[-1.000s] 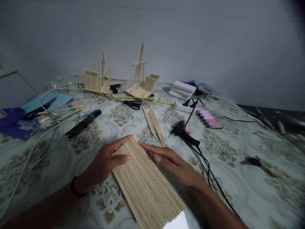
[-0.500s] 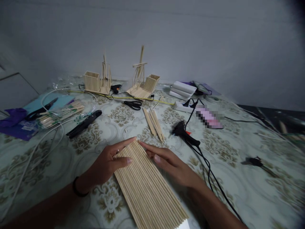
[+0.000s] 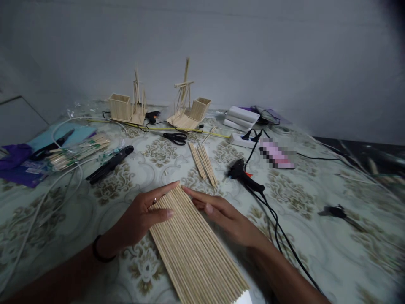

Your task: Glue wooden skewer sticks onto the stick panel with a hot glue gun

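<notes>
A flat panel of wooden sticks [image 3: 196, 249], laid side by side, slants across the near middle of the table. My left hand [image 3: 150, 211] grips its far left corner, thumb on top and fingers along the far end. Against the panel's far right edge, my right hand [image 3: 221, 215] presses with its fingers, the index tip at the far corner and the thumb beside the edge. Part of its fingers is hidden. Beyond the hands lie several loose wooden sticks [image 3: 203, 164]. A black glue gun [image 3: 245, 175] rests to the right of them.
Two stick-built models with boxes [image 3: 120, 107] [image 3: 200, 109] stand at the back. Black scissors [image 3: 175, 138], a black cutter [image 3: 110, 164] and packaged sticks [image 3: 79, 152] lie around. Cords run from a white power strip [image 3: 242, 140]. A dark tool [image 3: 340, 213] lies right.
The view has shifted very slightly. Both hands keep the same hold on the stick panel, and nothing else has visibly moved.
</notes>
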Tool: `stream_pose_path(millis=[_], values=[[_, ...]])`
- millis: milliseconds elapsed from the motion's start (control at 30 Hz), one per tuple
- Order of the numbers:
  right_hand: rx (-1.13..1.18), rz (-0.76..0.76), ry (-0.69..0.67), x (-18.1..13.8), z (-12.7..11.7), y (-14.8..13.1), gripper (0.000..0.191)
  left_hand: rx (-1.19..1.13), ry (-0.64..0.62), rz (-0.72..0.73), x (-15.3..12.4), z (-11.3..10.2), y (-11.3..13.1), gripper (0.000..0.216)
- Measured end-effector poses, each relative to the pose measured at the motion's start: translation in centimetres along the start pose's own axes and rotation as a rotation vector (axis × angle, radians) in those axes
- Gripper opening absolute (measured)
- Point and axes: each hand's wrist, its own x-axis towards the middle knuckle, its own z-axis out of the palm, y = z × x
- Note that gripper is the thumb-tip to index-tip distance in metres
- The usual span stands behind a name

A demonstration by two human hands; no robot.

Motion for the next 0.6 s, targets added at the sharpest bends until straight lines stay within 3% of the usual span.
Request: stream_pose_path(millis=[233, 600], values=[[-0.009, 0.037, 0.028, -0.1, -0.2, -0.4, 0.053, 0.036, 0.041, 0.005, 0.0, 0.2, -0.1, 0.061], [-0.213, 0.013, 0.134, -0.2, -1.6, -0.9, 0.043, 0.006, 0.429, 0.076, 0.9, -0.5, 0.6, 0.072]])
